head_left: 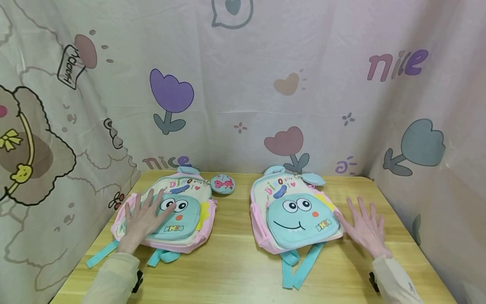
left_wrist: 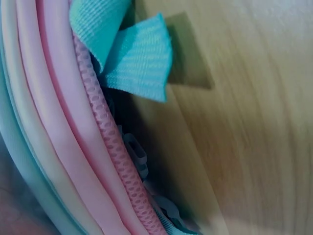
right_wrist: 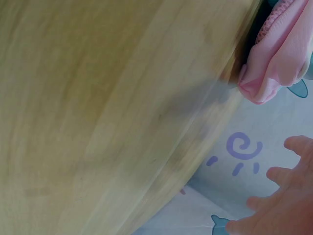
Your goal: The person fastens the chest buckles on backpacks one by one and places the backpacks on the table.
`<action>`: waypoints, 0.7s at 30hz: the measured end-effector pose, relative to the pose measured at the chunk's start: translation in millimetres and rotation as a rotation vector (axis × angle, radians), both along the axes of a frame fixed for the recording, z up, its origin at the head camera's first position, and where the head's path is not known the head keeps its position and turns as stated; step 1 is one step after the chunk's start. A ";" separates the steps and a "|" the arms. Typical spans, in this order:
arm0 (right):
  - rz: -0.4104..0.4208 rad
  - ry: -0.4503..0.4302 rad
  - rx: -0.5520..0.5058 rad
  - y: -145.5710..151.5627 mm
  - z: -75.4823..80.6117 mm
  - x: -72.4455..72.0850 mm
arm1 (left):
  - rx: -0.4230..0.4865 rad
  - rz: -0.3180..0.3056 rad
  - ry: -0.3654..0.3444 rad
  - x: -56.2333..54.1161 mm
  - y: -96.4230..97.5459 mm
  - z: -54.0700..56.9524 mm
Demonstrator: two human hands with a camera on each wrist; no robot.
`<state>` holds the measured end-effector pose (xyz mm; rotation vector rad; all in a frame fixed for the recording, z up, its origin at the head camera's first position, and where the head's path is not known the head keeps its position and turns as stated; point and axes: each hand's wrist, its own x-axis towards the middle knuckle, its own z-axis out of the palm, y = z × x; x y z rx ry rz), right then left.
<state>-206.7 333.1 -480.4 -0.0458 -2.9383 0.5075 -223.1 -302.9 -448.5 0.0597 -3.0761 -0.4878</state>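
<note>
Two small dinosaur backpacks lie on a wooden table, each with a mint front pocket, cream panel and pink sides. Over the left backpack [head_left: 176,228], my left hand [head_left: 144,217] spreads its fingers across the pocket, hiding part of the face; whether it presses or hovers I cannot tell. Beside the right backpack [head_left: 300,219], my right hand [head_left: 365,226] is spread, its thumb close to the bag's right edge. In the left wrist view, a pink side and mesh edge [left_wrist: 117,142] show beside a turquoise strap [left_wrist: 139,61]. The right wrist view has several fingertips [right_wrist: 281,175] and a pink bag corner [right_wrist: 274,73].
The wooden table [head_left: 235,270] runs back to a printed curtain [head_left: 235,84], which also hangs at both sides. A round tag [head_left: 222,184] hangs off the left backpack; turquoise straps [head_left: 300,266] trail toward the front from the right one.
</note>
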 end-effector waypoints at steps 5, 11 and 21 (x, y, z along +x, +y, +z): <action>0.001 0.000 -0.001 0.0 -0.4 0.0 | 0.004 0.000 0.006 1.2 1.9 -1.2; 0.010 -0.019 -0.020 -0.8 0.3 1.7 | -0.017 -0.004 0.009 2.7 9.9 1.0; 0.071 -0.114 -0.133 -2.2 2.0 0.4 | -0.034 -0.029 0.032 8.6 35.2 0.3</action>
